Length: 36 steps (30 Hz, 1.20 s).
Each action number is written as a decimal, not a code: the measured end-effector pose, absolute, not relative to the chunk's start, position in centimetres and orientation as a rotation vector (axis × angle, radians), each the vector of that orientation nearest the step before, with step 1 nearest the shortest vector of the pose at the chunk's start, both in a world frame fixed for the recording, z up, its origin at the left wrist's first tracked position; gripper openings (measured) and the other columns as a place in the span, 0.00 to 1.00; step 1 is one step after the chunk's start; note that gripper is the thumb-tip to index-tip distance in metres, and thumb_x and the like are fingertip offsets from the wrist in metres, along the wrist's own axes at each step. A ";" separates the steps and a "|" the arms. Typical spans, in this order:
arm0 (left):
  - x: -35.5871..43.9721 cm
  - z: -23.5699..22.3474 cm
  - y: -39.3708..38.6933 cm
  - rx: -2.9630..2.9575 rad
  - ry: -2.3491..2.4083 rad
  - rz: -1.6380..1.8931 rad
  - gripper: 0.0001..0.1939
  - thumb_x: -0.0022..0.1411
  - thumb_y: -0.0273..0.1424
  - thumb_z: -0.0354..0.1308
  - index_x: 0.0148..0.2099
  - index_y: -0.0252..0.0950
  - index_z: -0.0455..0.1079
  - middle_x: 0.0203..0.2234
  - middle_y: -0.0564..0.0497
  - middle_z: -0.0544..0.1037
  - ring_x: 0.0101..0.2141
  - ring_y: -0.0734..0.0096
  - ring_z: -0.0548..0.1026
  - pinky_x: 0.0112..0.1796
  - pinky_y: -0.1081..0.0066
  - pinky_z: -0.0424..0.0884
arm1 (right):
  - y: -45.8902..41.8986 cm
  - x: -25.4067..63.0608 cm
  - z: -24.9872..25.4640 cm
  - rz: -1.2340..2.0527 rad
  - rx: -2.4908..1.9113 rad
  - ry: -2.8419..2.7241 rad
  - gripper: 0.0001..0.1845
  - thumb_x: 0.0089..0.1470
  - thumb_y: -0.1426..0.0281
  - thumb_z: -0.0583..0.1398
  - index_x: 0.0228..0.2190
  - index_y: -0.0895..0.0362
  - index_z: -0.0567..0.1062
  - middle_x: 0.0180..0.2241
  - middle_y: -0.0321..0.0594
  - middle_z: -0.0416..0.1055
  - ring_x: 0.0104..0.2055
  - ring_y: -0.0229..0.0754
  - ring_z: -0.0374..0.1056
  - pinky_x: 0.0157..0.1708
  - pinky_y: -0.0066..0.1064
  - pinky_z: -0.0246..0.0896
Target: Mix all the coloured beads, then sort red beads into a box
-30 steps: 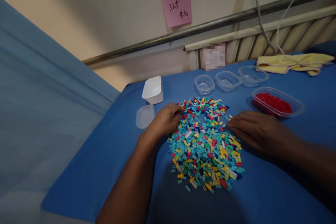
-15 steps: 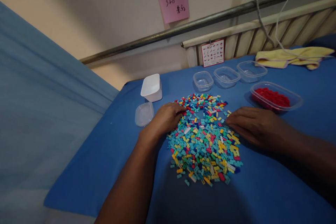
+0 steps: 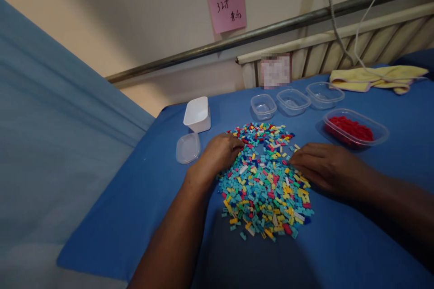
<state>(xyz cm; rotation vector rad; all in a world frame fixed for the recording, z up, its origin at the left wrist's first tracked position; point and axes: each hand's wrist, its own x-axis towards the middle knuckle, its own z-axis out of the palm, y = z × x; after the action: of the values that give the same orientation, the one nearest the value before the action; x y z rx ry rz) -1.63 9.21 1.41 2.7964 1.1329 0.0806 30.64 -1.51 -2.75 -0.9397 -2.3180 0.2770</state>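
Note:
A heap of small coloured plastic bricks (image 3: 266, 180), mostly teal with yellow, red, white and blue, lies on a blue cloth. My left hand (image 3: 219, 153) rests at the heap's left edge, its fingers curled down into the bricks; what they hold, if anything, is hidden. My right hand (image 3: 322, 165) lies at the heap's right edge with fingers stretched flat toward the bricks. A clear tub with red bricks (image 3: 354, 127) sits beyond my right hand.
Three clear small tubs (image 3: 292, 101) stand in a row behind the heap. A white tub (image 3: 197, 114) and a clear lid (image 3: 187, 148) lie at the left. A yellow towel (image 3: 376, 77) with cables lies far right. A pink note (image 3: 226, 3) sticks on the wall.
My left hand has edged slightly right into the heap. My right hand has stayed at the heap's right edge. The view has shifted a little.

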 end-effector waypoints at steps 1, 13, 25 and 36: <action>-1.7 1.4 9.3 2.803 1.130 0.072 0.12 0.74 0.26 0.58 0.51 0.38 0.83 0.44 0.45 0.85 0.47 0.54 0.80 0.48 0.59 0.73 | -1.5 30.6 -2.8 0.277 -0.938 -2.319 0.12 0.73 0.67 0.60 0.45 0.53 0.85 0.40 0.45 0.83 0.41 0.46 0.78 0.44 0.37 0.76; -0.9 1.5 8.7 2.394 1.331 0.379 0.10 0.69 0.27 0.58 0.45 0.36 0.81 0.40 0.45 0.82 0.40 0.59 0.77 0.41 0.63 0.69 | -1.6 30.6 -3.1 0.281 -0.921 -2.318 0.10 0.72 0.69 0.61 0.46 0.52 0.84 0.41 0.45 0.83 0.42 0.47 0.79 0.44 0.38 0.75; 5.0 1.5 3.0 1.132 0.849 0.648 0.20 0.59 0.42 0.78 0.46 0.34 0.80 0.28 0.51 0.79 0.23 0.79 0.69 0.26 0.77 0.64 | -2.6 26.5 -2.6 0.502 -0.987 -1.786 0.19 0.69 0.70 0.66 0.59 0.49 0.76 0.46 0.39 0.82 0.44 0.42 0.80 0.46 0.34 0.76; 5.9 0.6 1.7 1.130 0.938 0.738 0.19 0.61 0.40 0.77 0.51 0.39 0.86 0.39 0.46 0.87 0.37 0.72 0.81 0.44 0.72 0.76 | -2.4 26.5 -2.6 0.477 -1.017 -1.730 0.08 0.68 0.71 0.66 0.48 0.49 0.81 0.42 0.36 0.83 0.43 0.40 0.79 0.45 0.32 0.73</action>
<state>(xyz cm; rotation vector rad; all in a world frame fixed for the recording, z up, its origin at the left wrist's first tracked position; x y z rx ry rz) 5.94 1.71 0.61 1.1297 0.9375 0.7378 26.46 -2.41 -2.56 -1.0167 -1.7298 0.4769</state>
